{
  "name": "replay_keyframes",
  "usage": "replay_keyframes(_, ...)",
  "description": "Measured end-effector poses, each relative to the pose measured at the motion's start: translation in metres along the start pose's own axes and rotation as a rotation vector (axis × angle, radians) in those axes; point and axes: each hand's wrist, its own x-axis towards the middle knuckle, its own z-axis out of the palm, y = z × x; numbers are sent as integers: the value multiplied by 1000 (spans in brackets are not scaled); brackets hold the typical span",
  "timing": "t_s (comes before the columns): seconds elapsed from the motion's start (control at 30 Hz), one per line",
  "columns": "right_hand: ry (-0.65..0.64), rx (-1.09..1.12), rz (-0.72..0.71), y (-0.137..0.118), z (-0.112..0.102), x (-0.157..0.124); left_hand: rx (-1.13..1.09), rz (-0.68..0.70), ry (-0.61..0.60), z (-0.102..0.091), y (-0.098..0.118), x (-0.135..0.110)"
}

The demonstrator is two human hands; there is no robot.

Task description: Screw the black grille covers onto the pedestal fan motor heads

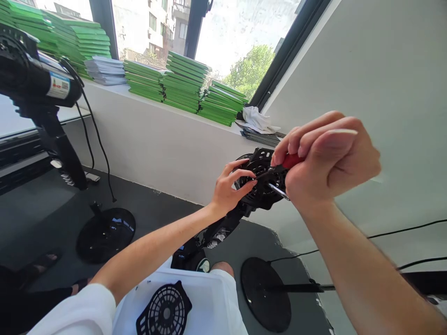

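Green stacks (185, 86) line the ledge (146, 109) under the window (258, 18), out toward 11 o'clock. Nearer, just toward 4 o'clock from the middle, sits the black motor (262, 199) that I have both hands on, its tilted stand (223, 229) running down toward 7 o'clock; that support, I judge, frees me from carrying its weight.

My right grip (330, 160), at 3 o'clock, is wrapped round a red tool (292, 161), its dark end pointing to 9 o'clock across the motor's face, probably held that way to clear the silver rod (278, 190). That wrist is raised, forearm rising from 5 o'clock, thumb uppermost.

My left grip (226, 190) reaches up from 7 o'clock, arm long, fingers spread against the motor's near side, likely to steady it and guide the tip (whether thumb and forefinger pinch anything, I cannot tell).

Toward 7 o'clock, a black cover (166, 312) lies in the white tub (213, 298), close by me, perhaps so loose parts stay together.
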Motion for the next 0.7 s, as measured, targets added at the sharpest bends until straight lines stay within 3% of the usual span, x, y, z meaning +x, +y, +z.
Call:
replay_keyframes(0.1,-36,-58,-186,-2,-26,-12,10,13,6,-1,-2,2)
replay_keyframes(0.2,-225,-223,-419,-13,-57,-31,28,23,1,-2,-3,3)
replay_keyframes(0.27,-340,-351,-445,-23,-77,-49,36,29,-9,-1,-4,3)
replay_keyframes(0.37,-366,-650,-364,-36,-97,-69,49,39,-2,1,-4,2)
replay_keyframes(0.5,-341,-910,-254,-39,-102,-74,85,68,9,0,-5,2)
replay_keyframes(0.7,-379,-721,-359,-35,-94,-68,144,85,-33,-10,-1,6)
